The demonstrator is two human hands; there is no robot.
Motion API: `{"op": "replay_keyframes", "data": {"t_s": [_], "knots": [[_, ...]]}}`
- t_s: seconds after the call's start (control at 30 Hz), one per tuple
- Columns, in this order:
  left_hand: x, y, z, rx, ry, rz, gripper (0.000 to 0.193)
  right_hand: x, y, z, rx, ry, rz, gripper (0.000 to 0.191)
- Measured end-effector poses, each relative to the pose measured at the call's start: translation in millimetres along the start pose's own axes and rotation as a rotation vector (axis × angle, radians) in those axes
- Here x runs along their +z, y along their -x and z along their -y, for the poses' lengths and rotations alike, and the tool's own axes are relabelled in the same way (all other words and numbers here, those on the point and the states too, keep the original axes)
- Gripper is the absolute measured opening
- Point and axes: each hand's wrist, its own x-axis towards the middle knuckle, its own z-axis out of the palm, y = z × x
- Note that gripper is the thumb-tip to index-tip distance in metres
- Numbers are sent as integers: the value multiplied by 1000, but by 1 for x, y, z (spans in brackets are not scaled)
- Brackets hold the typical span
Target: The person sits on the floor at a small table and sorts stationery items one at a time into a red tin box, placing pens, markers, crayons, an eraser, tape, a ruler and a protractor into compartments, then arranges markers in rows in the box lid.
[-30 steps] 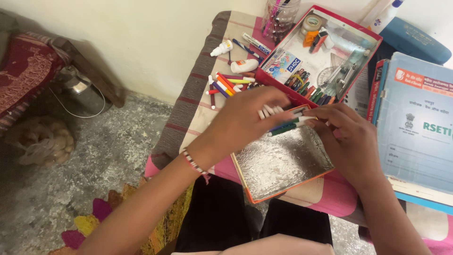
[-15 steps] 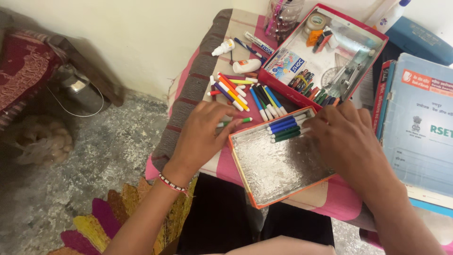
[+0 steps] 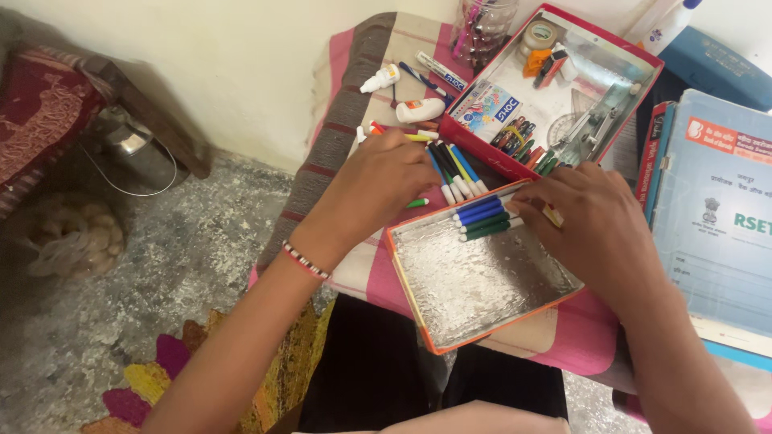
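Observation:
A shallow orange-rimmed box lid with a silver lining (image 3: 474,281) lies on a pink striped cloth. Several blue and green markers (image 3: 482,217) lie side by side at its far end. My right hand (image 3: 587,229) rests over the lid's far right corner, fingertips on the markers there. My left hand (image 3: 378,185) is palm down on a loose heap of coloured markers (image 3: 454,169) just left of the lid, fingers curled around some of them. A green marker (image 3: 416,203) pokes out under it.
A red box (image 3: 635,48) with pens, tape and geometry tools stands behind the lid. A correction bottle (image 3: 420,110) and a glue tube (image 3: 379,79) lie at the cloth's far left. Blue books (image 3: 716,209) are stacked at right. A steel vessel (image 3: 129,149) sits on the floor.
My left hand left the lid and moved left and away onto the loose marker heap. More markers now lie in a row inside the lid. My right hand stayed at the far corner.

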Motion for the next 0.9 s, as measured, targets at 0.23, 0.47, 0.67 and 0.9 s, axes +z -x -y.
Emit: {"op": "replay_keyframes", "data": {"t_s": [0.23, 0.47, 0.67, 0.9], "knots": [[47, -27, 17, 229, -316, 107, 17, 26, 12, -25, 91, -62, -35, 12], [59, -25, 23, 260, -293, 150, 16, 46, 14, -30, -144, 25, 109, 17], [64, -19, 23, 294, -350, 130, 10, 48, 19, -22, -66, 65, 114, 17], [73, -16, 27, 314, -239, 189, 8, 44, 24, -20, 2, -49, -7, 16]]}}
